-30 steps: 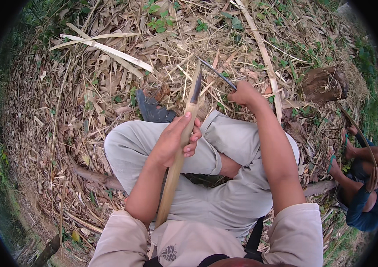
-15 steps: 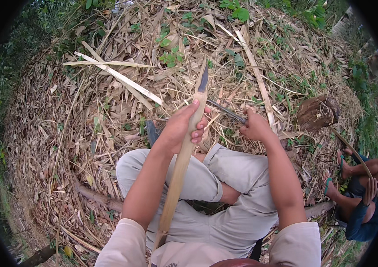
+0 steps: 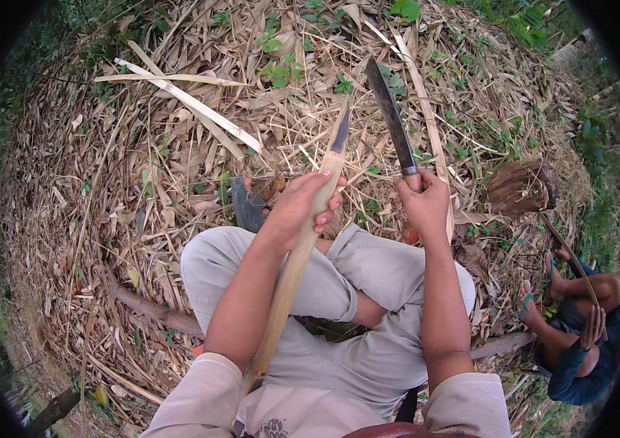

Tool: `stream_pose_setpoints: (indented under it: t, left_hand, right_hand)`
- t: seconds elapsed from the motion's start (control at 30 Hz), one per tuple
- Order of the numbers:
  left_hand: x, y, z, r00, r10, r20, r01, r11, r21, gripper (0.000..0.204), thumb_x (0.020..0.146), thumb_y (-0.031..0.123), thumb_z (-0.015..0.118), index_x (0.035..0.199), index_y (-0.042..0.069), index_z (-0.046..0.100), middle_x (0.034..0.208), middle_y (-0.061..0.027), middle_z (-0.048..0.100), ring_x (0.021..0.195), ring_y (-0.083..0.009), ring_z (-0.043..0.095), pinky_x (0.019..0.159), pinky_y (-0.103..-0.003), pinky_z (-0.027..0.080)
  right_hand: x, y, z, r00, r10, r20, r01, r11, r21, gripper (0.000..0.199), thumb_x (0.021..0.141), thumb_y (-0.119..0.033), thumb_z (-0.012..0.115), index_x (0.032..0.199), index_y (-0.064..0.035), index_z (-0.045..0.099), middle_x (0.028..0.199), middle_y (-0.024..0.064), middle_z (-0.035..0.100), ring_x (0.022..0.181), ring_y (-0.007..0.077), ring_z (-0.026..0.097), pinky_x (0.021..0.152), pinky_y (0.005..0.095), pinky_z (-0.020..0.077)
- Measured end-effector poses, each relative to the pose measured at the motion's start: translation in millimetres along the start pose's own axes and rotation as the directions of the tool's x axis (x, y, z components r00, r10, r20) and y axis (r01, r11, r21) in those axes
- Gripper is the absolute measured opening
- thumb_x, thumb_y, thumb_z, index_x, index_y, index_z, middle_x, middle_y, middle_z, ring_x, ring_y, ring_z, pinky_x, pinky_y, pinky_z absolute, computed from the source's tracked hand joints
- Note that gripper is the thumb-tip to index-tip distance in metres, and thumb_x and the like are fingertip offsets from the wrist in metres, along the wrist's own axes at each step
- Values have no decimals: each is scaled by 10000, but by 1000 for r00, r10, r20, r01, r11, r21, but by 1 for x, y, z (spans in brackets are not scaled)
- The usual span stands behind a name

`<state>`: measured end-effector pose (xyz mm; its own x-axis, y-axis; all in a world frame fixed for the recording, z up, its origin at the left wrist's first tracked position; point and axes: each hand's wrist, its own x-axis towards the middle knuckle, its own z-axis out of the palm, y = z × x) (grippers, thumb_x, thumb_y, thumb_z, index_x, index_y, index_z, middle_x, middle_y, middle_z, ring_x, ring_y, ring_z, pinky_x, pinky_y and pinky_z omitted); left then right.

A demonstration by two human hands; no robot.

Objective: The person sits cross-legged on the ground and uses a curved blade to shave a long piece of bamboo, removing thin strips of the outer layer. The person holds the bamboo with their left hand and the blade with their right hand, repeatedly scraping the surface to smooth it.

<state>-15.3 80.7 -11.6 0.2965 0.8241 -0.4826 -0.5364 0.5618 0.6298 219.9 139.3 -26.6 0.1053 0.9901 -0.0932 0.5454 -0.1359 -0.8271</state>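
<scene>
While the left hand closes around a split bamboo stave near the centre of the frame, the right hand grips the wooden handle of a long-bladed knife right of centre. The stave runs diagonally from the lower centre up to a tapered tip, which bears a dark patch just above the left hand. The knife's dark blade points toward the top of the frame, leaning left, and stands apart from the stave. Crossed legs in pale trousers occupy the area below both hands. Pale strips lie crossed on dry leaf litter at upper left. A cut log lies at right; below it, a co-worker holds a thin strip.
</scene>
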Motion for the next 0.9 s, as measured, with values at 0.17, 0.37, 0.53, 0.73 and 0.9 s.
stream_pose_setpoints:
  t: [0.17, 0.37, 0.53, 0.73, 0.9]
  left_hand:
    - [-2, -4, 1, 998, -11, -66, 15, 999, 51, 341, 1067, 309, 439, 1212, 21, 550, 747, 24, 472, 511, -46, 392, 443, -205, 329]
    - [-8, -9, 13, 993, -38, -112, 51, 992, 118, 308, 1029, 245, 507, 1239, 24, 553, 775, 45, 432, 601, -50, 413, 501, -208, 328]
    - [-10, -22, 6, 987, -73, -143, 70, 997, -24, 195, 995, 244, 525, 1079, 71, 554, 792, 35, 439, 617, -69, 414, 523, -213, 328]
    - [-12, -21, 1, 994, -79, -69, 62, 974, -217, 207, 1015, 307, 463, 996, 107, 514, 743, 40, 442, 571, -67, 419, 493, -211, 326]
    - [-10, -28, 3, 983, -110, -144, 90, 986, -138, 188, 1025, 267, 442, 1013, 99, 525, 739, 33, 468, 506, -53, 407, 448, -197, 328]
  right_hand:
    - [-16, -4, 20, 928, -372, -5, 372, 928, 28, 221, 833, -118, 741, 991, 11, 655, 658, 43, 592, 542, 102, 503, 528, 293, 442]
    - [-23, -16, 26, 783, -594, 185, 618, 777, -121, 351, 747, -40, 734, 1078, -50, 616, 796, 88, 662, 668, 242, 680, 593, 359, 523]
    - [-27, -17, 24, 744, -628, 228, 663, 735, -140, 359, 729, -52, 739, 1066, -66, 613, 806, 72, 640, 662, 237, 670, 586, 366, 512]
    - [-28, -17, 26, 783, -561, 267, 610, 776, -160, 350, 710, -92, 773, 1025, -74, 623, 822, 67, 639, 680, 265, 668, 591, 390, 507]
    - [-22, -9, 27, 793, -531, 298, 608, 716, -342, 282, 716, -173, 808, 924, -79, 642, 810, 81, 659, 672, 298, 672, 589, 410, 511]
